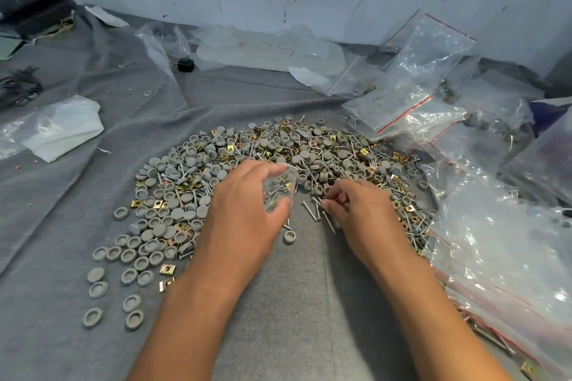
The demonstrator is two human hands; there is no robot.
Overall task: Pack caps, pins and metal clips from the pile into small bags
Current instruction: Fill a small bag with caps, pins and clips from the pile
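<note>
A wide pile (272, 158) of grey round caps, silver pins and gold metal clips lies on grey cloth. My left hand (244, 204) holds a small clear bag (280, 189) between thumb and fingers over the pile's near edge; a few parts show inside it. Just right of it, my right hand (359, 210) is curled with its fingertips pinched at loose pins (312, 209) on the cloth. I cannot tell whether it has one lifted. Loose caps (130, 275) trail off to the lower left.
A heap of clear zip bags (414, 96) with red seal lines fills the right side, some holding parts. More plastic bags (266, 46) lie along the back wall. White paper (65, 127) lies at left, and a small black object (185, 64) sits further back.
</note>
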